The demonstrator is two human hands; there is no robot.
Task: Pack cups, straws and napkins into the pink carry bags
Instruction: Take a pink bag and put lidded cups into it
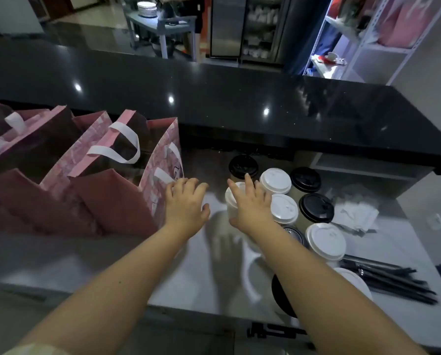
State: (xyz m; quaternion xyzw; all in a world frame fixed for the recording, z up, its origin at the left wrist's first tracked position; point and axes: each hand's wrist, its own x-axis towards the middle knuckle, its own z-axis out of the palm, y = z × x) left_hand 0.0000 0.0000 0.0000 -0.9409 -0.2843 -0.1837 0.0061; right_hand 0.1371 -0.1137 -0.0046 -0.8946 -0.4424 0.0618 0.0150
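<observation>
lidded cups (pixel 275 180), some white and some black, sit packed tight on the right of the steel bench (pixel 214 265). black straws (pixel 393 280) lie beside them, napkins (pixel 355 213) behind. pink carry bags (pixel 111 175) stand open on the left, insides too dark to tell. the right hand (pixel 252 203) lies over a white-lidded cup (pixel 230 199), grip wide, fingers spread. the left hand (pixel 186 201) is at the nearest bag's edge, grip wide too.

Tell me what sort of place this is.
Probably a café's takeaway station: a cluster of lidded paper cups beside open pink carry bags, black straws on the steel worktop, and a raised black serving counter in front.
</observation>
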